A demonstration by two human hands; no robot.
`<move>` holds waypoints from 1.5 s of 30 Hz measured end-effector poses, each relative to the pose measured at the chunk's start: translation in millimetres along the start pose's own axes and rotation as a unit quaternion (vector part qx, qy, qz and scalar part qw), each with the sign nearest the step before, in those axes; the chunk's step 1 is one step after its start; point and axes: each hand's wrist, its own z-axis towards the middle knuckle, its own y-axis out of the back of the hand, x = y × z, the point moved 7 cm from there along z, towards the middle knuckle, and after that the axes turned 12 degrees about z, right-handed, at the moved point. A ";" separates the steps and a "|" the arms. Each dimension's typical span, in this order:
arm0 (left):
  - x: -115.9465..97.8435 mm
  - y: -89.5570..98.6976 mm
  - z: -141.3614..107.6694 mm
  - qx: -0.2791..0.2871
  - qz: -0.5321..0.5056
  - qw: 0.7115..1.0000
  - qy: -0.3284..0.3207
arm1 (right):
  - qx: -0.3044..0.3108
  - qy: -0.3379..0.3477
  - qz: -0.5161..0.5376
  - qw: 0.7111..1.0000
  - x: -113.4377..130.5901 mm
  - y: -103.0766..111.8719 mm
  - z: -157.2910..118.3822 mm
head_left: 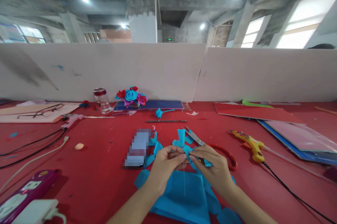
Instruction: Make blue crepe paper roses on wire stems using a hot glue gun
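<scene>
Both hands meet at the middle of the red table over blue paper. My left hand is closed, its thumb and fingers pinching the left side of a small blue paper piece. From the right, my right hand pinches the same piece with its fingertips. A thin pale strand hangs down from the fingers. Beneath lies a stack of blue paper with loose blue petal shapes around it. Scissors with red handles lie partly behind my right hand. A blue strip stands up just beyond the fingers.
A phone lies left of my hands. Farther back are a paper-flower bunch, a glass jar, a blue flower and a thin stick. A yellow glue gun is right; a power strip is front left.
</scene>
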 end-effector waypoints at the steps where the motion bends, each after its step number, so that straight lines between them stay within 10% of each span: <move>1: 0.1 0.0 0.2 0.000 0.001 1.000 0.000 | -0.001 -0.003 0.002 1.000 -0.7 -0.1 0.0; 45: 3.3 -0.7 6.4 0.005 0.104 0.994 -0.035 | 0.038 -0.224 0.077 0.971 -28.3 -15.8 -10.7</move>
